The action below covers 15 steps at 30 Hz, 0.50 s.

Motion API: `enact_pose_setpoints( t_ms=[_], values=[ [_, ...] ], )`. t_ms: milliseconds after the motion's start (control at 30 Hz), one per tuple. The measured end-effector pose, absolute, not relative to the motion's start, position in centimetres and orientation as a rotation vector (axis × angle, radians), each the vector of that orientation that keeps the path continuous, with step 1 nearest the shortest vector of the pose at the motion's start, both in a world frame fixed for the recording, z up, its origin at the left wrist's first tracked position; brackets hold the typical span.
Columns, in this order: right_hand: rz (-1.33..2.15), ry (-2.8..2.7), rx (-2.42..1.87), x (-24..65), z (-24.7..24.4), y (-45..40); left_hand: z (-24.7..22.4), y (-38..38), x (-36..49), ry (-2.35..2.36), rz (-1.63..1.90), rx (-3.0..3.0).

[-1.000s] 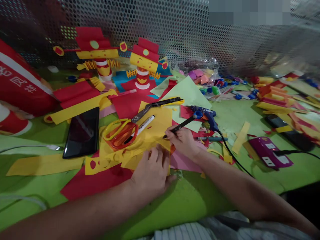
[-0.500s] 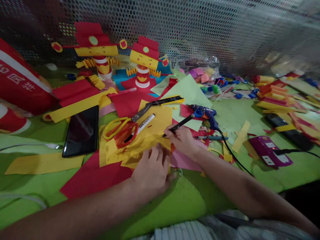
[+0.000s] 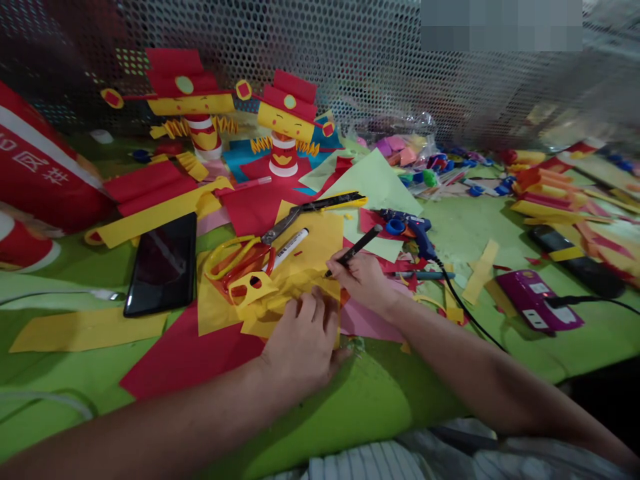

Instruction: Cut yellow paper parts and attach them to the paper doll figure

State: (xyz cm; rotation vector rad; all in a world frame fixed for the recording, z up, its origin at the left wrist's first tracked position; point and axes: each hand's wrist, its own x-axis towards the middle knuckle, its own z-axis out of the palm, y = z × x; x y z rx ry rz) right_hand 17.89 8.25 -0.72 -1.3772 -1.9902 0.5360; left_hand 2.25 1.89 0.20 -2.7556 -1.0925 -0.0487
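Right hand [image 3: 364, 280] pinching slim black pen [image 3: 361, 243], tilted, tip at yellow paper [image 3: 323, 233]; left hand [image 3: 304, 340]: grip unclear.

The black pen [image 3: 356, 249] slants up and rightward at mid-frame, tip down at the yellow paper [image 3: 320, 233], which lies on the desk [image 3: 385, 387], its upper part smooth and bare.

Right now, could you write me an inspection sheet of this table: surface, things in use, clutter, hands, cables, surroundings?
Surface: green table, partly covered by coloured paper.
Things in use: black pen; yellow paper.
Clutter: scissors, phone, glue gun, scraps.
Hands: right hand holds the pen; left hand rests on yellow paper.
Cables: glue gun's black cord; dark cord at purple power block; white cable near phone.
Surroundings: perforated screen behind two paper figures.
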Motion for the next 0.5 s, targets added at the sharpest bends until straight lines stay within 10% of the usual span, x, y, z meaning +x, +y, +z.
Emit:
enact_pose_setpoints(
  t_ms=[500],
  values=[
    [0.520,-2.035,-1.410,17.89,-0.59,8.33,0.21,1.92,2.25,-1.111,-0.048,-2.774]
  ],
)
